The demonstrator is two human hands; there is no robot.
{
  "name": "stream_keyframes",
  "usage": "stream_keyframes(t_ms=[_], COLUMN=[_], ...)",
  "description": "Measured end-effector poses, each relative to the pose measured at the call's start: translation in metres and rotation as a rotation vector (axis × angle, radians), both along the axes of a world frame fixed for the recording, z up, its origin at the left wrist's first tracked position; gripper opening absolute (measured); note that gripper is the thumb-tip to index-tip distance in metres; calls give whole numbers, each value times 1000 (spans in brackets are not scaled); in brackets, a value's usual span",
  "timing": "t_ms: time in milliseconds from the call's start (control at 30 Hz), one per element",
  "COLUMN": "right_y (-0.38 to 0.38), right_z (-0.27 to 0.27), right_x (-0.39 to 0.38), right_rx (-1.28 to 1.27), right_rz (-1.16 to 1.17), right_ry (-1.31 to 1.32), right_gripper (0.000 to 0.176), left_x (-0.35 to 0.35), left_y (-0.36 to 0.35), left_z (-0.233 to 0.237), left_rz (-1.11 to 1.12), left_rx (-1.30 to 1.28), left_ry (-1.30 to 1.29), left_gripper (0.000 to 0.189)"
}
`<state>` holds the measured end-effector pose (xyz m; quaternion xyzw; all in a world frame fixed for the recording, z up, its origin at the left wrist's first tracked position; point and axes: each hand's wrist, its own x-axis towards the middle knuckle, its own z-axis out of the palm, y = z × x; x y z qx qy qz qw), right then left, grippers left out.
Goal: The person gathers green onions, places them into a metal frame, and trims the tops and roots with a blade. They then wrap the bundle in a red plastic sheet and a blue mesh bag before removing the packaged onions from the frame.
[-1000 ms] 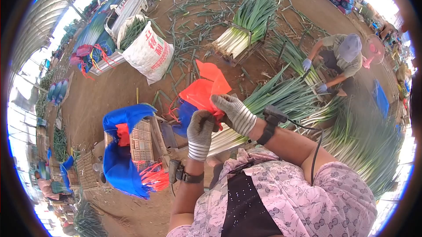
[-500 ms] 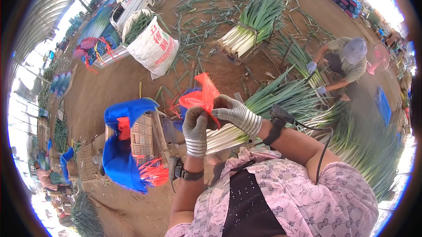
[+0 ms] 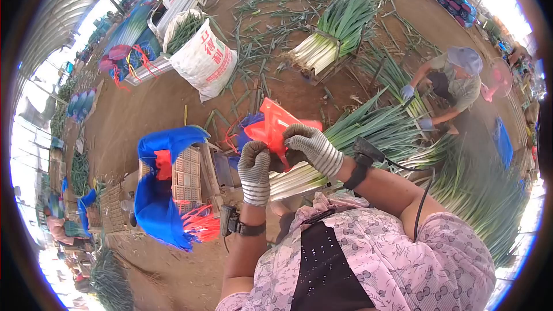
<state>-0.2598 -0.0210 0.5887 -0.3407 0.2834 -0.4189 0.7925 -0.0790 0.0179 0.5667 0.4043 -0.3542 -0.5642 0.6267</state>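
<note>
Both gloved hands — left (image 3: 254,171), right (image 3: 314,148) — grip red plastic (image 3: 277,127).

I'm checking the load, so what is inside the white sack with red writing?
Long green leaves show in the open mouth of the white sack. What lies below them cannot be seen, because the sack's sides cover it.

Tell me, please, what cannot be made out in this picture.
Head view:
- Left hand: fingertips, hidden as they curl inward.
- Red plastic: part covered by the right hand.
- White sack: lower contents, hidden by its wall.
- Green onions at right: separate leaves, blurred.
- Far-left worker: hands, too small.
</note>
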Motion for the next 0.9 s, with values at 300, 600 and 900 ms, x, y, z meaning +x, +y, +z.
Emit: stream_keyframes(t_ms=[300,600,900], right_y=[-3,3,-3], right_z=[-16,0,0], right_x=[12,10,7], right_rx=[-393,-547,-519], right_rz=[-42,-113,-150], right_ry=[248,672,736], right_gripper=[21,19,10], left_x=[4,-4,-1], left_y=[-2,-2,-4], left_z=[-10,7,-1], left_rz=[-13,-86,-42], left_rx=[-2,34,-15], left_ry=[-220,-399,-371], left_gripper=[16,14,21])
